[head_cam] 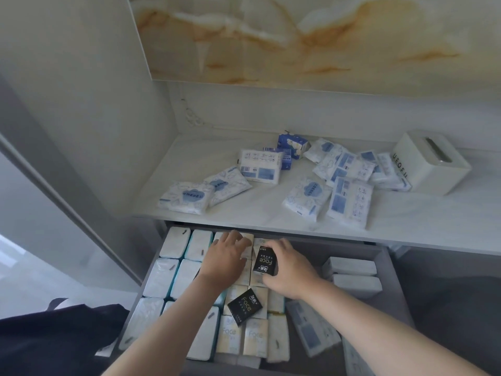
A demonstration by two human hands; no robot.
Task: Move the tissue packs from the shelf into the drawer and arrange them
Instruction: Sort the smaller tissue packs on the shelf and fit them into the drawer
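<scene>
Black tissue pack [265,260]: I judge it light, soft, slick-filmed, best pinched end to end as my right hand [288,270] does; my left hand [226,256] lies flat, holding nothing.

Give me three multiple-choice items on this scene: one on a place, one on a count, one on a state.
1. Where does the tissue box stand?
A. on the floor
B. at the right end of the shelf
C. at the shelf's left end

2. How many black packs show?
A. one
B. two
C. four

3. What is the right hand doing?
A. resting on the shelf
B. hanging empty
C. gripping a black pack

Answers:
1 B: the box sits at the shelf's far right.
2 B: one is in the right hand, and one lies in the drawer.
3 C: its fingers and thumb curl round the pack.
</scene>
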